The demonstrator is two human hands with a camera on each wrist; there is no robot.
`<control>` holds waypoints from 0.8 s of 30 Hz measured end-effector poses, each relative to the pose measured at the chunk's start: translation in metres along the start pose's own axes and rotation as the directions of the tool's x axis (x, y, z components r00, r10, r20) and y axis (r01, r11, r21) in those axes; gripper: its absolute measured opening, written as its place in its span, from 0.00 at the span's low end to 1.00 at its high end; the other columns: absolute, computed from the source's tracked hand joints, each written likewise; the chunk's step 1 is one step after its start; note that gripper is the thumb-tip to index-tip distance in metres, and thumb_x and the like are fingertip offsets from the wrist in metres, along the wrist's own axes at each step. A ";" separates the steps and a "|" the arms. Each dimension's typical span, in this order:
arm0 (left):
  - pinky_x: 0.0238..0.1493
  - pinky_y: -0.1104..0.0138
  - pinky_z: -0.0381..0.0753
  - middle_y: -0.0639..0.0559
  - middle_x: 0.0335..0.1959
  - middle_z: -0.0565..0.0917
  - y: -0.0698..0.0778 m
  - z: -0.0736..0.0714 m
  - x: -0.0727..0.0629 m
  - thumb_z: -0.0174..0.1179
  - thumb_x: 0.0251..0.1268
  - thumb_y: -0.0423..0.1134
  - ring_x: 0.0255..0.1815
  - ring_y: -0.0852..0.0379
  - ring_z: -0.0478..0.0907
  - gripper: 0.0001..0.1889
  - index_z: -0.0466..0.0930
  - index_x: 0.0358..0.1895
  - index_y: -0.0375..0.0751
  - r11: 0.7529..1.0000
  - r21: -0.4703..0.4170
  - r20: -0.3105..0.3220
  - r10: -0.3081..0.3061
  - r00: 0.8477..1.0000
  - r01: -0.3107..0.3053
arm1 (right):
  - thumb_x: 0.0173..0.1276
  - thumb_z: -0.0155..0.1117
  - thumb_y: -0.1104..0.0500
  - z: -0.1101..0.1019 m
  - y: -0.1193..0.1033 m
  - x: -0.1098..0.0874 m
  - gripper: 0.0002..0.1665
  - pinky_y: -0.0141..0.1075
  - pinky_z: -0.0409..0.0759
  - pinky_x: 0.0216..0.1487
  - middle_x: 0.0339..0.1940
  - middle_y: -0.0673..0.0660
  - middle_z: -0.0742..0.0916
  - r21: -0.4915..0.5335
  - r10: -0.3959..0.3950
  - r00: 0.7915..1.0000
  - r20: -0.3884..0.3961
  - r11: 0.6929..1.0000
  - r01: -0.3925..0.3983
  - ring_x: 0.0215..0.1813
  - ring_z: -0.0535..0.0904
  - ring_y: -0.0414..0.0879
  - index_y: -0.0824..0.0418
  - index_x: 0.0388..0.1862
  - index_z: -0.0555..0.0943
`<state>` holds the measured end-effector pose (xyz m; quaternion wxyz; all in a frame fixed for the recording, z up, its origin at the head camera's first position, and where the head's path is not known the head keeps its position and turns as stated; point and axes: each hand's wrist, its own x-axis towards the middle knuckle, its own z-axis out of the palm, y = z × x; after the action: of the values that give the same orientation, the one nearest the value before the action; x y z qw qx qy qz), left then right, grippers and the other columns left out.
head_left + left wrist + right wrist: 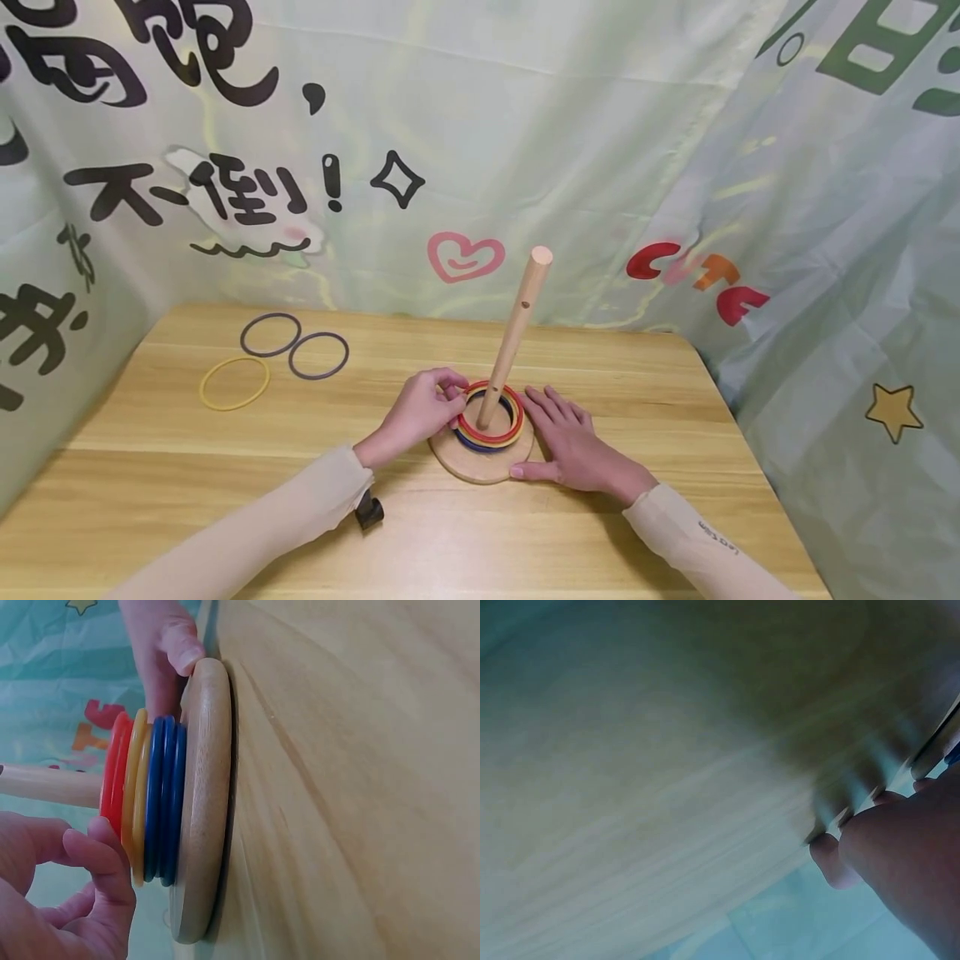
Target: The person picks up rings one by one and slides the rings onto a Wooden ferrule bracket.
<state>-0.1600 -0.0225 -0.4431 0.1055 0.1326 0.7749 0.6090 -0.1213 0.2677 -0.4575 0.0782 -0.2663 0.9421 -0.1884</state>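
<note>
A wooden post (pixel 517 333) rises from a round wooden base (pixel 480 468) on the table. Stacked around its foot are red rings (pixel 114 769) on top, yellow rings (pixel 139 795) under them and blue rings (pixel 163 802) lowest. My left hand (pixel 423 412) is at the stack's left side, thumb and curled fingers (pixel 101 859) pinching the edge of a red ring. On the right, my right hand (pixel 573 446) rests spread against the base, its thumb on the rim and its other fingers reaching past the far side. Only part of that hand shows in the right wrist view.
At the table's back left lie two dark purple rings (pixel 318 356) and one yellow ring (pixel 234 408). A printed curtain (pixel 525 125) hangs behind and beside the wooden table (pixel 637 383). A small black object (pixel 369 511) sits by the left sleeve.
</note>
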 end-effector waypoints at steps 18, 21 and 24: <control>0.22 0.67 0.80 0.44 0.44 0.83 -0.029 -0.088 -0.036 0.66 0.75 0.33 0.28 0.53 0.79 0.15 0.85 0.59 0.33 0.982 0.183 -0.184 -0.006 0.983 0.040 | 0.72 0.71 0.27 0.000 0.001 0.001 0.67 0.76 0.51 0.77 0.90 0.63 0.57 0.002 -0.007 1.000 0.003 1.000 0.007 0.89 0.43 0.68 0.59 0.92 0.51; 0.23 0.66 0.81 0.43 0.44 0.83 -0.036 -0.109 -0.041 0.66 0.75 0.34 0.30 0.51 0.80 0.15 0.84 0.59 0.32 0.969 0.245 -0.201 0.007 0.980 0.043 | 0.72 0.71 0.27 0.001 0.001 0.001 0.67 0.76 0.51 0.77 0.90 0.63 0.57 0.006 -0.001 1.000 0.007 1.000 0.001 0.89 0.43 0.68 0.59 0.92 0.51; 0.34 0.62 0.84 0.42 0.45 0.85 -0.044 -0.131 -0.042 0.65 0.74 0.35 0.37 0.48 0.83 0.16 0.85 0.60 0.31 0.937 0.346 -0.226 0.040 0.973 0.041 | 0.72 0.70 0.27 0.001 0.001 0.001 0.67 0.76 0.51 0.77 0.91 0.63 0.57 0.011 0.003 1.000 0.010 1.000 -0.003 0.89 0.42 0.68 0.58 0.92 0.50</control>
<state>-0.1664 -0.1661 -0.4547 -0.0096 0.0777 0.8773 0.4735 -0.1219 0.2677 -0.4588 0.0847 -0.2653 0.9410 -0.1922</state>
